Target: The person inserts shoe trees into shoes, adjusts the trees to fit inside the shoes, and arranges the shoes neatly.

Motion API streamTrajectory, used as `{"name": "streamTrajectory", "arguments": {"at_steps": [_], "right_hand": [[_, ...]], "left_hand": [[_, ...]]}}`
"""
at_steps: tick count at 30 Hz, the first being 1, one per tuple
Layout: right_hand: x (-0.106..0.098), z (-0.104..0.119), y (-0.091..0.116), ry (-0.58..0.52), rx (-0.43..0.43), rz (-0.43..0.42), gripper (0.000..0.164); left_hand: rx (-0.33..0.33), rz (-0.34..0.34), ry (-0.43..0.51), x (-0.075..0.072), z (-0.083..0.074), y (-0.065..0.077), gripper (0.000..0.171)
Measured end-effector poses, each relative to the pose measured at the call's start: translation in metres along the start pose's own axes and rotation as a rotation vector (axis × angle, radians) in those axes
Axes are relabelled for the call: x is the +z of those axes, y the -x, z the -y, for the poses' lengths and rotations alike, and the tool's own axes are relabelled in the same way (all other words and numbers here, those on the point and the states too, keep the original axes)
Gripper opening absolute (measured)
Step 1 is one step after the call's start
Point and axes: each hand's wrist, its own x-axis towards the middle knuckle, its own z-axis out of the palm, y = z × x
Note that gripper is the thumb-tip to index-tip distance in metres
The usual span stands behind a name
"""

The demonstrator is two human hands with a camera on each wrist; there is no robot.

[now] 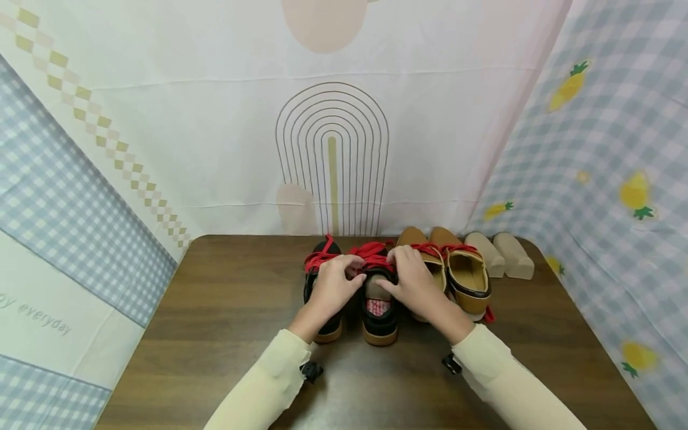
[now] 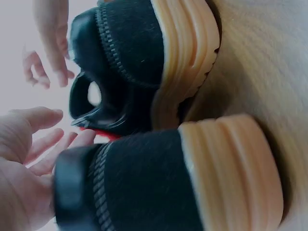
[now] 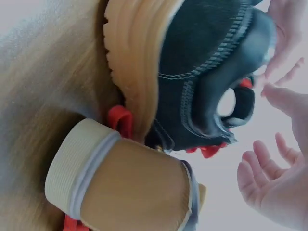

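Observation:
Two black shoes with red laces and tan soles stand side by side on the table, heels towards me. Over the right black shoe (image 1: 379, 328), both hands hover with loosely bent fingers, one on each side of its opening. My left hand (image 1: 334, 283) is between this shoe and the left black shoe (image 1: 329, 331), partly covering the latter. My right hand (image 1: 415, 280) is at the shoe's right side, in front of a tan shoe (image 1: 469, 283). Both wrist views show the fingers apart, gripping nothing. A brownish piece and a pink patterned insole (image 1: 378, 307) show inside the shoe.
A pair of tan shoes with red laces stands right of the black pair, its left shoe (image 1: 412, 236) partly hidden by my hand. Two beige blocks (image 1: 513, 255) lie at the table's back right corner. The brown wooden table (image 1: 242, 286) meets patterned cloth at the back and sides.

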Motion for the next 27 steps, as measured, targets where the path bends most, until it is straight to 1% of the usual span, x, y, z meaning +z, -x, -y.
{"name": "streamTrajectory", "arguments": {"at_steps": [2, 4, 7, 11, 13, 15, 17, 20, 23, 25, 27], "right_hand": [[-0.007, 0.0, 0.008, -0.086, 0.038, -0.014, 0.04], [-0.012, 0.0, 0.016, -0.154, 0.084, -0.01, 0.034], [-0.017, 0.002, 0.027, -0.215, 0.144, 0.003, 0.028], [-0.019, 0.003, 0.038, -0.231, 0.194, 0.032, 0.026], [-0.019, 0.003, 0.043, -0.213, 0.208, 0.055, 0.027], [-0.02, 0.003, 0.046, -0.186, 0.221, 0.088, 0.028], [-0.02, 0.004, 0.049, -0.161, 0.244, 0.132, 0.029], [-0.02, 0.004, 0.051, -0.138, 0.282, 0.206, 0.032], [-0.018, 0.003, 0.051, -0.141, 0.325, 0.29, 0.038], [-0.017, 0.002, 0.05, -0.149, 0.341, 0.339, 0.045], [-0.014, 0.001, 0.05, -0.148, 0.353, 0.376, 0.054]], "left_hand": [[0.02, -0.028, -0.01, -0.007, -0.002, 0.005, 0.028], [0.03, -0.058, -0.004, -0.015, -0.002, 0.01, 0.03], [0.043, -0.123, 0.005, -0.028, 0.002, 0.018, 0.031], [0.038, -0.209, -0.061, -0.041, 0.012, 0.028, 0.036], [0.015, -0.244, -0.1, -0.045, 0.017, 0.034, 0.038], [-0.024, -0.255, -0.106, -0.048, 0.021, 0.039, 0.041], [-0.084, -0.24, -0.098, -0.051, 0.024, 0.043, 0.046], [-0.185, -0.174, -0.078, -0.054, 0.027, 0.049, 0.059], [-0.285, -0.079, -0.066, -0.056, 0.03, 0.05, 0.07], [-0.349, -0.011, -0.052, -0.058, 0.031, 0.051, 0.074], [-0.399, 0.053, -0.046, -0.06, 0.033, 0.051, 0.075]]}}
